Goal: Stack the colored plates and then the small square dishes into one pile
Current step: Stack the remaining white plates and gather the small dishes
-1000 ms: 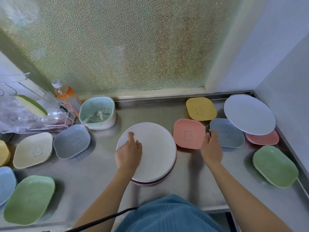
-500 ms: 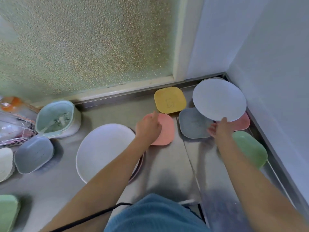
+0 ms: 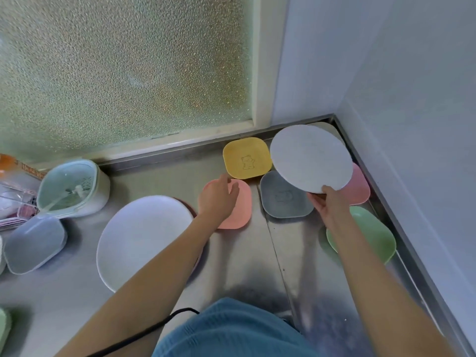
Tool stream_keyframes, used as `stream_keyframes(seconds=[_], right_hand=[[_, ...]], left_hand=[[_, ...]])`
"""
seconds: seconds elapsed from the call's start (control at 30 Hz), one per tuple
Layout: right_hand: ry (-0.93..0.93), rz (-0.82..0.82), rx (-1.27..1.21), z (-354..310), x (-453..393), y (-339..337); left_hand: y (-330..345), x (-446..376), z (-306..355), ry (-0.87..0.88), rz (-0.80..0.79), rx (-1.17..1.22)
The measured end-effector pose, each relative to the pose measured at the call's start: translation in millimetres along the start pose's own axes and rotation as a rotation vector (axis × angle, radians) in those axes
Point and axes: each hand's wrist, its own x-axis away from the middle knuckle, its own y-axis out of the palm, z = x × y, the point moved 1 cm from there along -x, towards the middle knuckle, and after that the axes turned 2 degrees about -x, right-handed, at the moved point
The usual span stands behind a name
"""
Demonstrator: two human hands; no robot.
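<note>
My right hand (image 3: 328, 202) grips the near edge of a pale blue round plate (image 3: 310, 157), which is tilted up off a pink plate (image 3: 359, 188) in the back right corner. My left hand (image 3: 217, 199) hovers with fingers apart over a pink square dish (image 3: 243, 204). A yellow square dish (image 3: 247, 157) with a bear drawing lies behind it, and a grey-blue square dish (image 3: 280, 199) to its right. A white round plate (image 3: 144, 238) tops a small pile at centre left, over a darker plate (image 3: 189, 204). A green dish (image 3: 371, 233) sits under my right forearm.
A mint strainer basket (image 3: 73, 188) and a wire rack (image 3: 15, 204) stand at the left. A grey-blue dish (image 3: 33, 243) and a green dish (image 3: 3, 328) lie near the left edge. The steel counter (image 3: 252, 266) meets walls at the back and right.
My right hand has taken hold of the pale blue plate and tipped it up. My left hand left the white plate pile and moved right over the pink square dish. The view swung right.
</note>
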Motion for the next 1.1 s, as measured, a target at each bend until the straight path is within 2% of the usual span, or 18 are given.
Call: stream_keyframes(seconds=[0.13, 0.2, 0.4, 0.5, 0.57, 0.67, 0.77, 0.9, 1.1], right_hand=[[0.025, -0.119, 0.097, 18.2, 28.6, 5.1], [0.039, -0.212, 0.164, 29.7, 43.7, 11.6], [0.106, -0.475, 0.443, 70.1, 83.5, 41.2], [0.155, -0.608, 0.598, 92.8, 105.2, 62.2], [0.139, -0.640, 0.719, 111.0, 117.4, 77.3], [0.031, -0.587, 0.911, 142.3, 131.6, 98.1], [-0.100, -0.552, 0.989, 166.8, 142.3, 111.0], [-0.313, -0.514, 1.205, 184.2, 142.7, 113.1], [-0.522, -0.446, 1.434, 196.2, 140.3, 113.0]], left_hand=[[-8.1, 4.2, -12.0, -0.190, -0.072, 0.380], [-18.5, 7.0, -22.9, -0.250, -0.007, 0.513], [-45.6, 31.3, -89.8, -0.378, 0.213, 0.645], [-53.1, 52.5, -132.9, -0.429, 0.281, 0.555], [-55.8, 72.7, -164.7, -0.448, 0.308, 0.456], [-56.2, 100.0, -210.0, -0.450, 0.294, 0.327], [-56.3, 114.6, -236.5, -0.469, 0.232, 0.246], [-54.4, 123.6, -252.6, -0.500, 0.169, 0.151], [-59.9, 126.8, -265.4, -0.433, 0.115, -0.010]])
